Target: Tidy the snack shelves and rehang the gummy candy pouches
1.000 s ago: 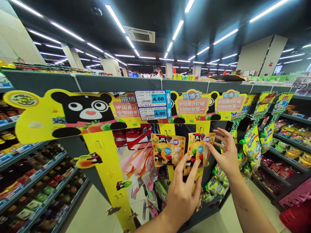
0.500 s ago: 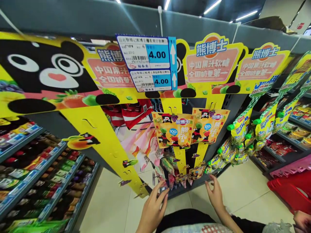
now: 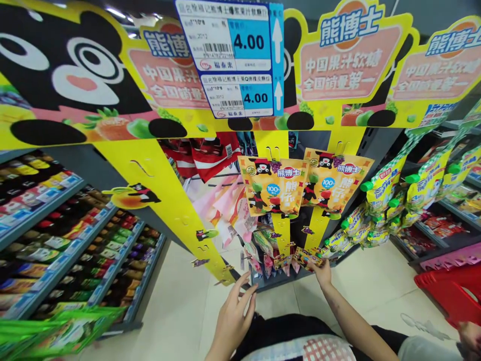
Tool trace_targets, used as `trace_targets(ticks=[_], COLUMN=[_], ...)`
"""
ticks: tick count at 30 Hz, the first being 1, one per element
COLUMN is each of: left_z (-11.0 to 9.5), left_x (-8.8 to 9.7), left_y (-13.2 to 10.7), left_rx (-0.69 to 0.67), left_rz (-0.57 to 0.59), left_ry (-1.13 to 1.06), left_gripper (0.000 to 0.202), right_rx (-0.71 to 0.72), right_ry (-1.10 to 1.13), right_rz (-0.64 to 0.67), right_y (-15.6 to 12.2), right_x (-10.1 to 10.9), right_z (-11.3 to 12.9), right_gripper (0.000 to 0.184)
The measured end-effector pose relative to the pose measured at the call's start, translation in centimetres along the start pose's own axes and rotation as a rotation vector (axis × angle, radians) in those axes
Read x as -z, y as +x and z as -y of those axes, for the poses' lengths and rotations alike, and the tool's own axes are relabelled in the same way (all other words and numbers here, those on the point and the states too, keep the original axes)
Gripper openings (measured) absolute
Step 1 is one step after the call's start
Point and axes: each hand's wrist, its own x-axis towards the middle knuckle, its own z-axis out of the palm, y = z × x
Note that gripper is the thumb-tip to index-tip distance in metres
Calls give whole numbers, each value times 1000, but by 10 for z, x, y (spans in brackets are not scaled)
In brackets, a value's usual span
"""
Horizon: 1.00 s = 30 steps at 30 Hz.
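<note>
My right hand (image 3: 321, 272) reaches down to a small yellow-orange gummy candy bag (image 3: 307, 257) low on the display rack, its fingers closed at the bag's lower right edge. My left hand (image 3: 236, 313) hovers lower left of the hanging bags, fingers apart, with nothing in it. Higher up, two yellow gummy candy bags with bear pictures, a left one (image 3: 276, 186) and a right one (image 3: 335, 180), hang from hooks on yellow strips. Pink-and-white packets (image 3: 235, 208) and smaller packets (image 3: 265, 243) hang to their left.
Above is a yellow bear-shaped header board (image 3: 349, 75) with a blue-and-white price tag (image 3: 233, 55). Green-capped pouches (image 3: 383, 193) hang at the right. Shelves of packaged goods (image 3: 93, 260) stand at the left. A red basket (image 3: 443, 291) and part of another hand (image 3: 469, 336) are at the right edge.
My right hand has moved forward and left onto the low candy bag, and its fingers have closed there. My left hand stays open in nearly the same place. The view has tilted down.
</note>
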Motion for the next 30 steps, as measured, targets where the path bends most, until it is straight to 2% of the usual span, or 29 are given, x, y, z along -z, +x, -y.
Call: trace_targets(ticks=[5,10,15,20,22,25,27,28,30], left_z=[-2,-1,5,9,4,-16,-34,-42,-55], left_x=[-1,-4,-7,-13,-15,-20,-26,-30,-37], left_y=[-6,-9,-12,-4,6,29,43,50,60], left_rx=[-3,-9,4,28,91,223,286,322,409], left_rz=[-18,-19,-13,3,77,347,501,531,489], left_ry=[20,37,17,-56,-178,-526,-836,-987,-1218], left_gripper=[25,24,24,25,25,32,49,57,60], right_rx=[13,115,179,105,85,90,129,167,256], right_ry=[47,32,83,249,308,376,412,413,390], right_rz=[99,38,24,231,307,373,425,465,540], right_y=[-1,-20,-50,-75,-87,-108,-123,-128,-134], right_x=[-9,6,27,50,59,64,61,58,55], right_z=[-3,9,36,76,94,121,139,149,170], right_gripper=[34,43,62,66,65,63,58,53,45])
